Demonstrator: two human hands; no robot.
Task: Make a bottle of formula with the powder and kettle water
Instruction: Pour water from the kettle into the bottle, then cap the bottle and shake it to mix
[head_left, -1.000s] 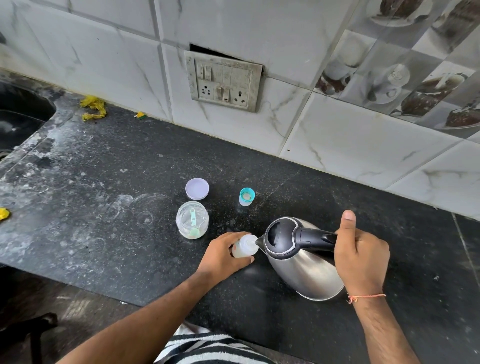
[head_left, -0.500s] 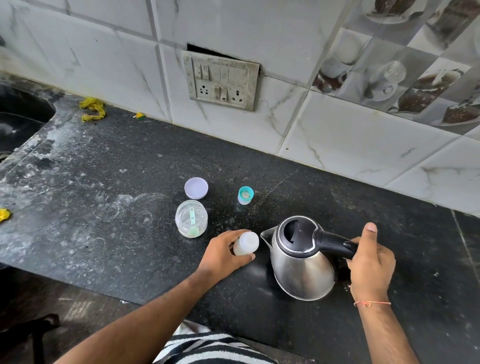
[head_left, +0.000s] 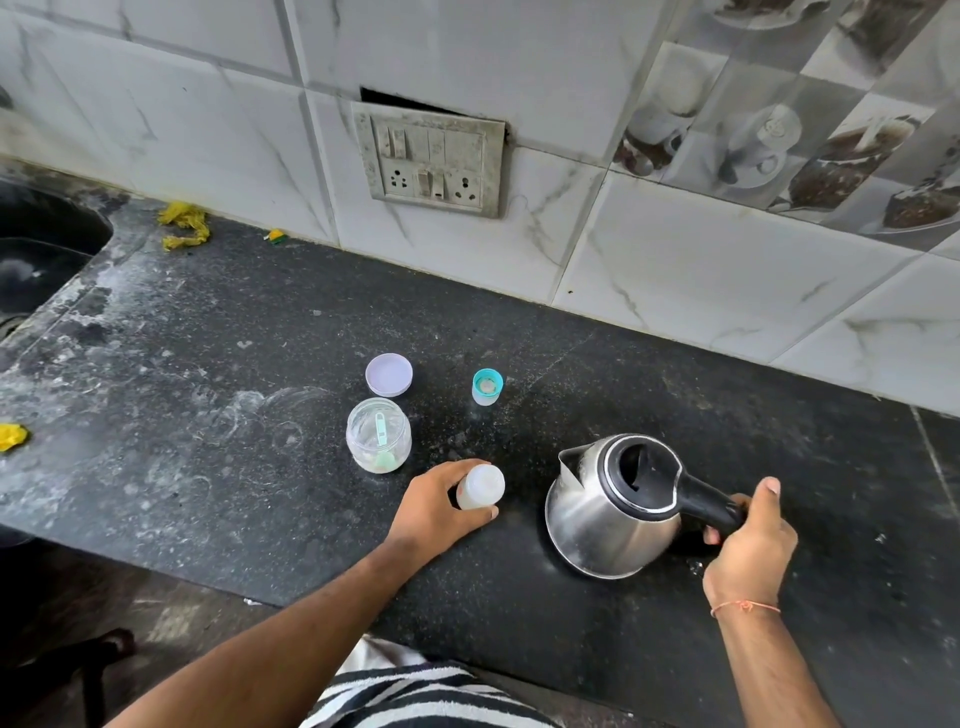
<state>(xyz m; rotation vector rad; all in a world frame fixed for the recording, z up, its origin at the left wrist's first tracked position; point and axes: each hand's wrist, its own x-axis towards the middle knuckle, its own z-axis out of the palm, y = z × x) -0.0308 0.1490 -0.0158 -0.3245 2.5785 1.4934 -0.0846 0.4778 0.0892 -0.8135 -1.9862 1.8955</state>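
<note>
both hands stay clamped: right hand (head_left: 748, 540) has set the kettle (head_left: 613, 514) upright at 3 o'clock of the left hand (head_left: 436, 512)'s bottle (head_left: 480, 487); pouring looks done.

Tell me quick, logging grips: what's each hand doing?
Left hand: closed around the bottle.
Right hand: closed on the kettle handle.

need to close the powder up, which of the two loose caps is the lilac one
The flat lilac lid lying just behind the powder jar; the other loose cap, the teal-ringed bottle cap, stands farther right.
</note>
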